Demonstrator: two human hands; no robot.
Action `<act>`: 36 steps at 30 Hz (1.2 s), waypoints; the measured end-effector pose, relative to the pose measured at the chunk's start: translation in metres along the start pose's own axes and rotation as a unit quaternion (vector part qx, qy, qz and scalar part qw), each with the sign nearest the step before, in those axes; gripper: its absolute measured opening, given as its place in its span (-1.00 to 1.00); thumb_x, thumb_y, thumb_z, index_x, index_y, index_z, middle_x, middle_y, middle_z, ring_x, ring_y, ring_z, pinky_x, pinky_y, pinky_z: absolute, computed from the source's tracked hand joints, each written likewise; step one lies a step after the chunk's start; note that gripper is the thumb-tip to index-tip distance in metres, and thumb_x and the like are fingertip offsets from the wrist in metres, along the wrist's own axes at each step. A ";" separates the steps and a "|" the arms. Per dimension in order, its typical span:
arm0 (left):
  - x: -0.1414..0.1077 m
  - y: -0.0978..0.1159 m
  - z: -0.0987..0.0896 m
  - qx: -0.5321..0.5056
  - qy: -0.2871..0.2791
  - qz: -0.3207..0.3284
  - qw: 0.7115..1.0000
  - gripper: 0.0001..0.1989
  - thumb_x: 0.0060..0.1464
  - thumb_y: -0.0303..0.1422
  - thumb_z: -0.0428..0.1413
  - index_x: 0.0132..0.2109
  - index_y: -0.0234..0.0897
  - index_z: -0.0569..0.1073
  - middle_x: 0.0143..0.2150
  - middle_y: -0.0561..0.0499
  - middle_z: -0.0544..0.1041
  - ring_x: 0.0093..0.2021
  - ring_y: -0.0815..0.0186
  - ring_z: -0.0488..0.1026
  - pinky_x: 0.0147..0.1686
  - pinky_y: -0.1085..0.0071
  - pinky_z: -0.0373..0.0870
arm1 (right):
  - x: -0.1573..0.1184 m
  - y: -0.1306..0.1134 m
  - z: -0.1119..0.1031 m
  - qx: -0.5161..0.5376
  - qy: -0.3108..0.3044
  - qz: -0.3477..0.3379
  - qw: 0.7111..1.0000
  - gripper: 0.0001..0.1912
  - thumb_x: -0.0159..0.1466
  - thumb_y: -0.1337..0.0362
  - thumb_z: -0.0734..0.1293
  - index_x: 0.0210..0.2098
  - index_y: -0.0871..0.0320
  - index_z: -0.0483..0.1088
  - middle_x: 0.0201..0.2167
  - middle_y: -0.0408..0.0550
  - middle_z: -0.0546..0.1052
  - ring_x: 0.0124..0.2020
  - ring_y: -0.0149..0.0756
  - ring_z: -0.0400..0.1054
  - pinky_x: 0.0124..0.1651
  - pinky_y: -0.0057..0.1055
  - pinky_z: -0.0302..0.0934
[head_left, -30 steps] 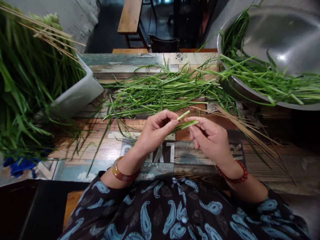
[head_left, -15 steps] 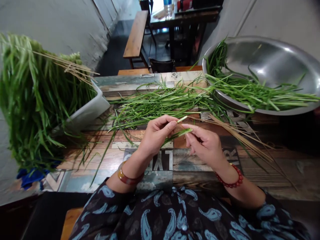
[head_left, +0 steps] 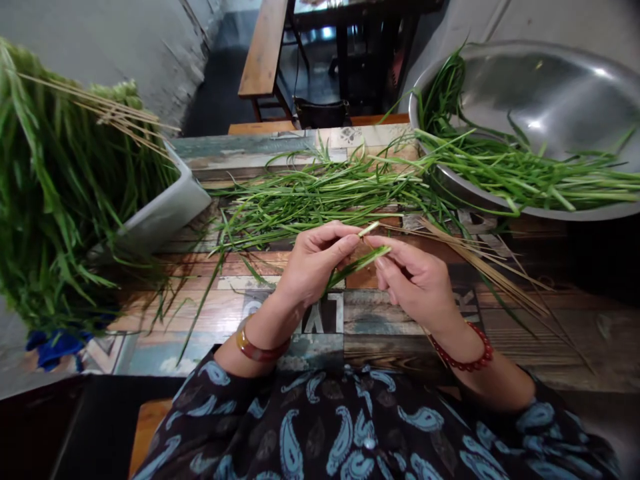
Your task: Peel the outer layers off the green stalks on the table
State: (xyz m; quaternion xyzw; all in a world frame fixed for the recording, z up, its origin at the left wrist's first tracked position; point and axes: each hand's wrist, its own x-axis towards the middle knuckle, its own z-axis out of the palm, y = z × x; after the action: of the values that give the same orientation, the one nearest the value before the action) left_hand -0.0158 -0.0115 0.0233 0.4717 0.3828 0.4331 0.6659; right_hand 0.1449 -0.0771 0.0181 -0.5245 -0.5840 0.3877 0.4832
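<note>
My left hand (head_left: 320, 260) pinches a garlic chive stalk (head_left: 369, 229) between thumb and fingers, its pale cut end pointing up and right. A second chive stalk (head_left: 367, 259) slants just below it, its tip near my right fingers. Closed too, my right hand (head_left: 413, 270) grips a thin bamboo skewer (head_left: 429, 335), whose lower end shows beside the wrist. The skewer's tip lies between the two hands, and my fingers mostly cover it. Behind the hands, a loose pile of garlic chives (head_left: 320, 193) spreads over the patterned wooden table (head_left: 295, 320).
Loose bamboo skewers (head_left: 490, 270) lie to the right. A large steel bowl (head_left: 565, 80) with chives stands at the back right. On the left, a white tub (head_left: 165, 210) carries skewered chives (head_left: 65, 173) hanging over its side, above a blue cloth (head_left: 57, 350).
The view has tipped slightly downward, so the surroundings sit higher. My hands stay close together with the chive stalks. More of the skewer shows below my right hand.
</note>
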 end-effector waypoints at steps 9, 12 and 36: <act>-0.003 -0.001 -0.006 0.026 -0.002 0.038 0.999 -0.85 -0.03 -0.25 0.35 -0.30 -0.20 0.68 -0.34 0.00 0.54 -0.42 0.46 0.37 -0.45 0.51 0.28 | -0.002 0.002 0.003 0.029 -0.010 0.022 0.999 -0.67 0.36 0.29 0.26 0.08 0.14 0.48 -0.63 -0.27 0.39 -0.68 -0.51 0.22 -0.58 -0.52 0.17; -0.003 -0.001 -0.006 0.041 0.003 0.040 0.998 -0.82 -0.04 -0.21 0.36 -0.30 -0.20 0.68 -0.32 -0.03 0.55 -0.39 0.41 0.40 -0.46 0.49 0.29 | -0.002 0.001 0.004 0.041 -0.016 0.024 0.999 -0.66 0.36 0.30 0.26 0.08 0.14 0.48 -0.65 -0.29 0.36 -0.70 -0.53 0.17 -0.60 -0.53 0.14; -0.004 0.002 -0.008 0.403 0.043 0.337 0.850 -0.86 0.16 -0.33 0.21 -0.35 -0.26 0.51 -0.43 0.01 0.52 -0.37 0.35 0.39 -0.35 0.43 0.32 | 0.000 0.001 0.007 0.103 -0.031 0.076 0.991 -0.73 0.35 0.26 0.25 0.01 0.15 0.42 -0.66 -0.31 0.30 -0.73 -0.55 0.09 -0.69 -0.55 0.00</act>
State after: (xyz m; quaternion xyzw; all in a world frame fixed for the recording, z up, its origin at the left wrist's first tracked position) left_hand -0.0246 -0.0121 0.0233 0.7794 0.3693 0.4589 0.2134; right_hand 0.1384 -0.0764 0.0157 -0.5025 -0.5146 0.4972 0.4851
